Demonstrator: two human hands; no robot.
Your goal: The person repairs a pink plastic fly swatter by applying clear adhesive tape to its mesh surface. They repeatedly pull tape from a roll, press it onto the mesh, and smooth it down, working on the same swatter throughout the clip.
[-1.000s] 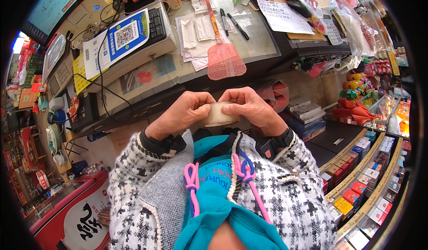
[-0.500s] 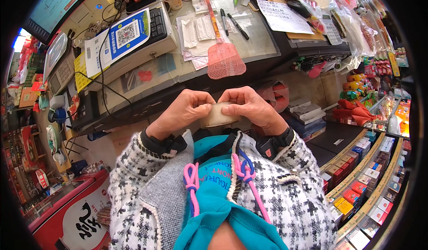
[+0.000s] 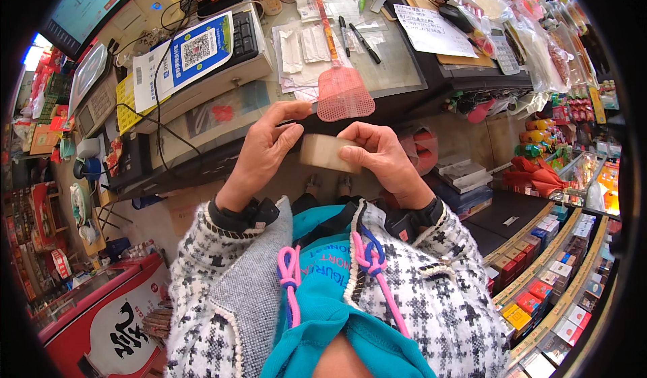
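Note:
A roll of clear, yellowish packing tape (image 3: 323,153) hangs in front of my chest, just off the counter's near edge. My right hand (image 3: 385,157) grips it from the right, thumb on the near side and fingers curled at the top. My left hand (image 3: 268,142) is to the left of the roll and apart from it, with the index finger stretched out and the thumb spread. Nothing shows in that hand. Just beyond the roll, a pink fly swatter (image 3: 345,95) lies on the counter with its head near the edge.
The counter (image 3: 397,75) holds two black markers (image 3: 364,41), handwritten paper (image 3: 431,31), a calculator (image 3: 504,51) and a cash drawer (image 3: 229,81) bearing a blue code sheet (image 3: 195,51). At right stand shelves of small boxes (image 3: 539,290). A black cable (image 3: 158,125) droops at left.
My left hand has let go of the tape roll and moved up and left, its fingers spreading. The roll has turned in my right hand and now shows more of its side.

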